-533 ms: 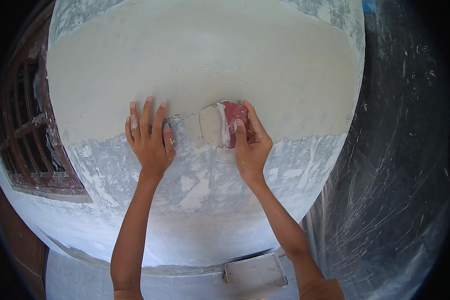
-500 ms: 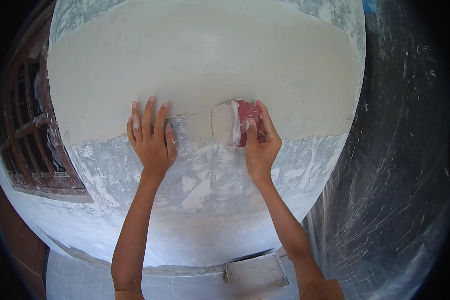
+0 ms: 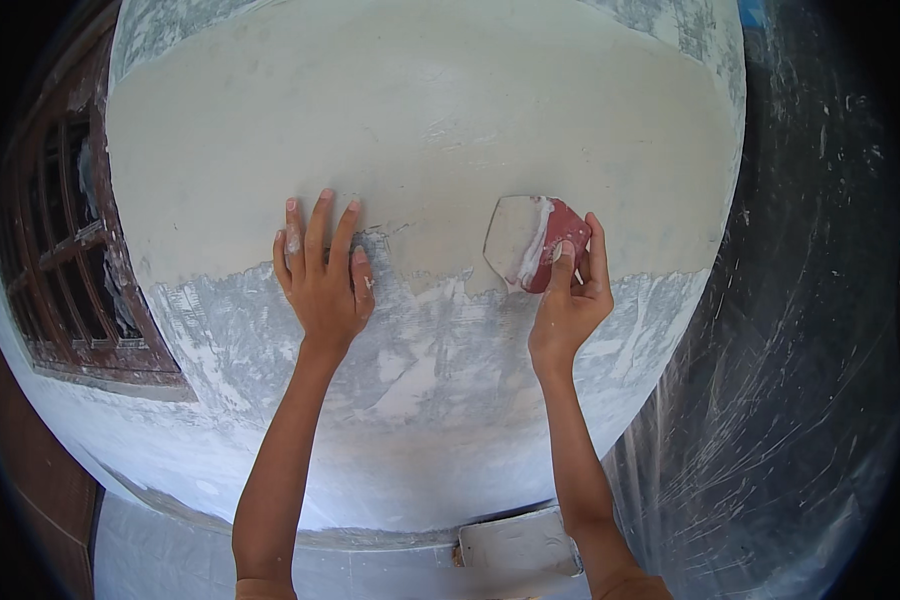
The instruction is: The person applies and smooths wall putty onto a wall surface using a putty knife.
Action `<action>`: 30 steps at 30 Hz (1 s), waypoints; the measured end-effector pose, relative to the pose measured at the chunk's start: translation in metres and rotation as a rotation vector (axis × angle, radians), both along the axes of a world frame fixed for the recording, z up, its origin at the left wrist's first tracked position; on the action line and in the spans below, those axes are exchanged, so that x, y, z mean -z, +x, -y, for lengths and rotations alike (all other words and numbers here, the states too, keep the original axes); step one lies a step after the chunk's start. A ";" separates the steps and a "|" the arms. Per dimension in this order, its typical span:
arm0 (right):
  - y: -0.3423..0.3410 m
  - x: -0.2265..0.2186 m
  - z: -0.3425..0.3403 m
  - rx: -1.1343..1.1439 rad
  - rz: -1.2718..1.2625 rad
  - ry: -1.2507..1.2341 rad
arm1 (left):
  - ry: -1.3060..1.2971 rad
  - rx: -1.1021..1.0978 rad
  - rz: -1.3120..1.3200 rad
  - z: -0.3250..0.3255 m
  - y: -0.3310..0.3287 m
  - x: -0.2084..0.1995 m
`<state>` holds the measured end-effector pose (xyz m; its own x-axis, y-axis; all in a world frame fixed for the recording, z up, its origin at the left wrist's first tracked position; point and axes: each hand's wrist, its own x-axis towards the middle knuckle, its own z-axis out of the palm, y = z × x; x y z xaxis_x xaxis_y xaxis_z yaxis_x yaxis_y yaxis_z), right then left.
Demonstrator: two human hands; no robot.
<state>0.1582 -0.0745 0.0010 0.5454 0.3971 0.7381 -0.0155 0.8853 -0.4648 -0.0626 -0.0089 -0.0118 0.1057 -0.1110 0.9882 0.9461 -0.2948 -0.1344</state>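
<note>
Head view: you're spreading filler on the wall (image 3: 420, 120) with the putty scraper (image 3: 530, 243). Your right hand (image 3: 570, 300) is closed around its red handle, index finger running up the back, thumb on the far side. The steel blade is sitting flat on the wall just left of your right fingertips, with a ridge of white filler along the handle end. Your left hand (image 3: 322, 275) is fully open, holding nothing, palm and spread fingers pressed on the wall well left of the blade.

The blade is sitting right on the ragged line where the smooth beige coat (image 3: 270, 150) above your hands meets the patchy grey-white surface (image 3: 410, 400) below them.

My read for doing this pass well: tilt the blade a little so the leading edge is lifting, keep index pressure even, and overlap into the finished coat so no ridge is left. Your left fingertips are resting on fresh-looking coat; shift them down onto the uncoated patch to avoid prints.

A barred wooden window (image 3: 60, 270) is off beyond your left hand, plastic sheeting (image 3: 800, 380) beyond your right, and a flat plaster board (image 3: 520, 545) is sitting under your right forearm.
</note>
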 end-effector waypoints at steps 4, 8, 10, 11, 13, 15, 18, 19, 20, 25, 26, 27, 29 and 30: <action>-0.034 -0.004 -0.010 0.077 0.315 0.031 | -0.007 0.027 0.009 0.001 0.004 -0.002; -0.022 -0.017 -0.018 0.156 0.316 0.065 | 0.015 0.034 0.029 -0.001 0.001 -0.001; -0.026 -0.021 -0.018 0.166 0.236 0.089 | 0.011 0.023 0.017 -0.001 -0.004 0.001; -0.029 -0.021 -0.014 0.126 0.276 0.120 | 0.007 0.030 0.017 -0.001 -0.002 0.001; -0.038 -0.022 -0.003 0.109 0.447 0.070 | 0.015 0.043 0.027 0.000 0.001 -0.001; -0.040 -0.017 -0.016 0.156 0.503 0.171 | 0.008 0.046 0.021 0.001 0.003 -0.003; -0.015 -0.015 -0.012 0.157 0.325 0.036 | 0.005 0.029 0.011 0.000 0.001 0.000; -0.011 -0.014 -0.004 0.090 0.225 0.042 | 0.005 0.021 0.005 -0.001 -0.002 0.000; -0.012 -0.011 -0.003 0.091 0.227 0.041 | 0.005 0.023 0.006 -0.001 -0.001 0.001; -0.025 0.004 -0.013 0.085 0.427 -0.019 | 0.031 0.046 0.016 0.001 0.002 -0.004; -0.025 0.004 -0.015 0.116 0.413 -0.030 | 0.034 0.045 0.014 0.002 0.002 -0.003; -0.017 0.002 -0.017 0.146 0.271 0.001 | 0.025 0.040 0.015 0.001 0.001 -0.001; 0.006 -0.004 -0.007 0.099 0.010 0.016 | 0.016 0.033 0.018 -0.001 0.000 0.001; 0.010 -0.004 -0.006 0.078 -0.035 0.065 | 0.016 0.031 0.005 -0.001 0.001 0.001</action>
